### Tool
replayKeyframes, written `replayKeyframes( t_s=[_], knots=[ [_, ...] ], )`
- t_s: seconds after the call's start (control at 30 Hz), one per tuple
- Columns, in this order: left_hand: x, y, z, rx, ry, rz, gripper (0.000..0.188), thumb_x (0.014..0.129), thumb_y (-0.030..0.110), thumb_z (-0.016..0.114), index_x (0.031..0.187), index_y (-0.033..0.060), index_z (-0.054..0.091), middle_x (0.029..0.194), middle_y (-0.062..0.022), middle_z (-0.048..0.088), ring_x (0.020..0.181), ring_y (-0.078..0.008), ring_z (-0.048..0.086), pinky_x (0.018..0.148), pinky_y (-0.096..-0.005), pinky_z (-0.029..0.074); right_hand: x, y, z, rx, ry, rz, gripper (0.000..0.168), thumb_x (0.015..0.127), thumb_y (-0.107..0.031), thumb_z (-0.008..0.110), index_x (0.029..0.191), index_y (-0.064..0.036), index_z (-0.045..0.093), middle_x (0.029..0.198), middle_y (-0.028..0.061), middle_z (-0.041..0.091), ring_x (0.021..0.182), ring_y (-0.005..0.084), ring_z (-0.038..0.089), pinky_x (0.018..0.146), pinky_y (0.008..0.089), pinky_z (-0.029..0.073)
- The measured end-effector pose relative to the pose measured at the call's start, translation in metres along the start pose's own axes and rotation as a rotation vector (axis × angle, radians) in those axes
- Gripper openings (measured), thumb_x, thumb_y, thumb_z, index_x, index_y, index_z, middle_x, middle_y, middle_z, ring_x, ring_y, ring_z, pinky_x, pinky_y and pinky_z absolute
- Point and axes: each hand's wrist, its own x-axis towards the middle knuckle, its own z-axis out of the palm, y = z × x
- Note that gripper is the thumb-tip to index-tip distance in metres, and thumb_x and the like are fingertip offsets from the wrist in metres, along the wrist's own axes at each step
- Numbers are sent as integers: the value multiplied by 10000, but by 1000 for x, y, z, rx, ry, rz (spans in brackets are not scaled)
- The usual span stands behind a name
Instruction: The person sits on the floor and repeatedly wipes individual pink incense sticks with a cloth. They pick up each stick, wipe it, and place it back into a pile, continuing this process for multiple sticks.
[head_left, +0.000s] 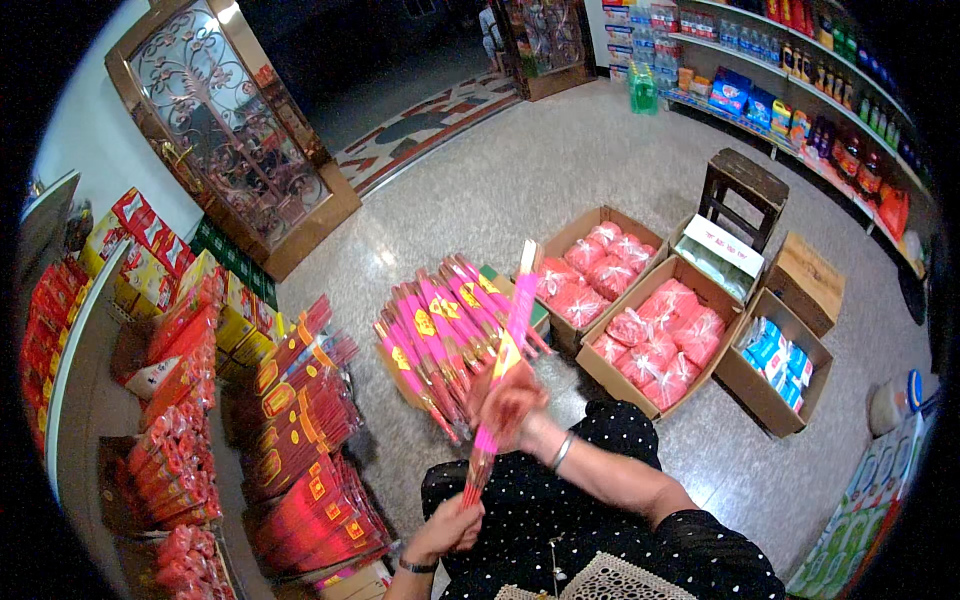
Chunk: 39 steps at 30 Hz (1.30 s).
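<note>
A long packet of incense sticks (523, 296), with a pink and yellow wrapper, slants upward in front of my body. My left hand (454, 525) grips its lower end, where the red stick ends gather. Against the packet's middle is my right hand (514, 401), blurred, its palm stained reddish; whether its fingers close around the packet is unclear. Just beyond both hands, many similar pink-wrapped incense packets (427, 322) lie side by side in a pile. A cardboard edge (397, 375) shows at the pile's left side.
Cardboard boxes (645, 405) of pink bagged bundles (660, 345) stand right of the pile. Further right are a box of blue-and-white packs (776, 360) and a wooden stool (742, 180). Shelves of red goods (172, 450) line the left. An ornate door (225, 127) stands ajar at the back.
</note>
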Motion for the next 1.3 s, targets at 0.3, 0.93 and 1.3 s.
replayKeyframes(
  t_s=[0.3, 0.93, 1.3],
  knots=[
    [1, 16, 7, 1353, 681, 570, 216, 775, 208, 558, 891, 43, 480, 719, -172, 526, 615, -370, 521, 527, -424, 420, -2, -5, 15, 59, 609, -475, 70, 764, -52, 543, 816, -94, 520, 729, 59, 557, 615, 179, 565, 516, 314, 507],
    [17, -6, 11, 839, 555, 503, 229, 793, 208, 556, 893, 9, 503, 660, -189, 543, 603, -303, 563, 540, -351, 426, -17, 38, 13, -12, 490, -120, 40, 814, -57, 492, 852, -57, 504, 798, 36, 551, 705, 118, 549, 600, 248, 482],
    [-47, -31, -30, 134, 142, -13, 93, 843, 145, 485, 859, 53, 480, 583, 37, 390, 438, -57, 337, 388, -174, 268, 2, -52, -2, 78, 501, -385, 240, 852, -352, 460, 870, -114, 484, 844, 15, 520, 767, 146, 527, 675, 284, 465]
  ],
)
